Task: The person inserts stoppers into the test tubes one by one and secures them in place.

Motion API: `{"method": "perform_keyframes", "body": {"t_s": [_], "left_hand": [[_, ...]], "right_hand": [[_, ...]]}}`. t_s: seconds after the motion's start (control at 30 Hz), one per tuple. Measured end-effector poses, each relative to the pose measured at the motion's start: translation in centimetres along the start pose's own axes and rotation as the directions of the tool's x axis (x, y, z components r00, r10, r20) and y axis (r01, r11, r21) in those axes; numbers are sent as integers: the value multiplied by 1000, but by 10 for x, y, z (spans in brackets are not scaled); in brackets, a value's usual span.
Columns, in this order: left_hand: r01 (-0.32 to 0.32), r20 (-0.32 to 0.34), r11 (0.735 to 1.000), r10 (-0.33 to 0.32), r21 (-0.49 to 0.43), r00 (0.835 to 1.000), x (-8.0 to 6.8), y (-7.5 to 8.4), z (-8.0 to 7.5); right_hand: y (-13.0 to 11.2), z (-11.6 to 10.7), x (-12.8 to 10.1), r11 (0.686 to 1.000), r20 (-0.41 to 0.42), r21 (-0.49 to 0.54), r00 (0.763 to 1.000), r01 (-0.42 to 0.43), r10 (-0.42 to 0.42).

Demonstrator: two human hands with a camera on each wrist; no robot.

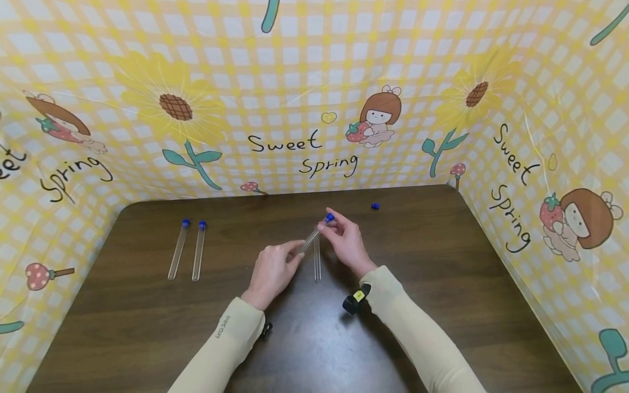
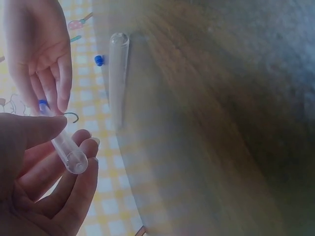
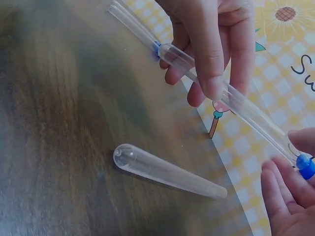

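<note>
Item: one clear test tube (image 1: 310, 240), held above the table (image 1: 123, 327) between both hands, tilted, its rounded end low at the left and its mouth high at the right. A blue cap (image 1: 330, 217) sits at the mouth; how far in it is seated cannot be told.

Left hand (image 1: 270, 270): fingers and thumb pinch the tube along its body, toward the rounded end. Right hand (image 1: 350, 240): fingers and thumb grip the capped end.

Item: one loose tube (image 1: 316, 265), clear, lies on the table below the held one, rounded end toward the person.

Item: one loose cap (image 1: 375, 206), blue, rests near the table's far edge, beyond the right hand.

Items: two capped tubes (image 1: 199, 254), clear with blue tops, lie side by side, apart, left of the left hand, caps toward the far edge.

Surround: yellow-and-white checked cloth (image 1: 295, 65), printed with sunflowers, strawberries and "Sweet Spring".

Wear: pale sleeves (image 1: 408, 322) on both arms.
</note>
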State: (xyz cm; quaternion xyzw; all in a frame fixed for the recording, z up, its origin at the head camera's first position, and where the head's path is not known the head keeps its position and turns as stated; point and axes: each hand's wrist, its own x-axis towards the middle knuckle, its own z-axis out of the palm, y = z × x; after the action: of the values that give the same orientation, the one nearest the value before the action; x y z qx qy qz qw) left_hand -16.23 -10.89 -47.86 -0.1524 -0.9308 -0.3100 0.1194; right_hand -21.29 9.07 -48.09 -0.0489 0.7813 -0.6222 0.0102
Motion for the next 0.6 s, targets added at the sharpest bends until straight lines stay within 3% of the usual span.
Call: {"method": "perform_keyframes", "body": {"t_s": [0.23,0.6], "left_hand": [[-8,3,1000,8,2,1000,-1,0,1],[-5,13,1000,5,8,1000,1,2,0]], "right_hand": [[1,0,-3,1000,-60,-6,998,5,-6],[0,1,-3,998,-46,-12,997,63,-64]]}}
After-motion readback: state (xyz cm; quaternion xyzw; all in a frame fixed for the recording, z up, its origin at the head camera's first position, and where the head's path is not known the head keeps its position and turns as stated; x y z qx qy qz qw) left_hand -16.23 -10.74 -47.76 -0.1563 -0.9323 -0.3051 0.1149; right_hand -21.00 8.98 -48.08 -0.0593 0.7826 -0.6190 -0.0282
